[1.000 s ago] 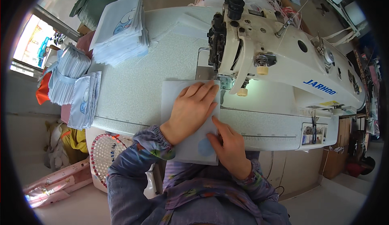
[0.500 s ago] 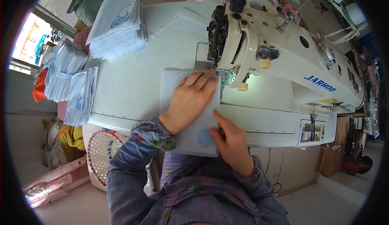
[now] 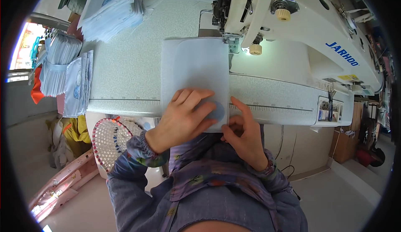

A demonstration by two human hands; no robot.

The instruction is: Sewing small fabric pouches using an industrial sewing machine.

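Observation:
A light blue-white fabric piece (image 3: 194, 62) lies flat on the sewing table, its far right corner by the presser foot (image 3: 234, 46) of a white sewing machine (image 3: 288, 19). A pale blue round patch (image 3: 216, 111) shows near its close end. My left hand (image 3: 181, 117) rests on the cloth left of that patch, fingers bent a little and apart, gripping nothing. At the near right corner my right hand (image 3: 246, 138) pinches the fabric's edge between thumb and fingers, its index finger stretched forward. The near edge hangs past the table front.
A stack of printed fabric pieces (image 3: 110, 16) lies at the far left. Tied bundles (image 3: 60, 65) and folded pieces (image 3: 78, 79) hang by the left edge. A mesh basket (image 3: 110, 142) stands below; a small parts tray (image 3: 330, 110) is set into the table's right.
Both hands have drawn back toward me along the fabric. My left hand has left the needle area, and my right now pinches the near corner. The view has tilted closer to my body.

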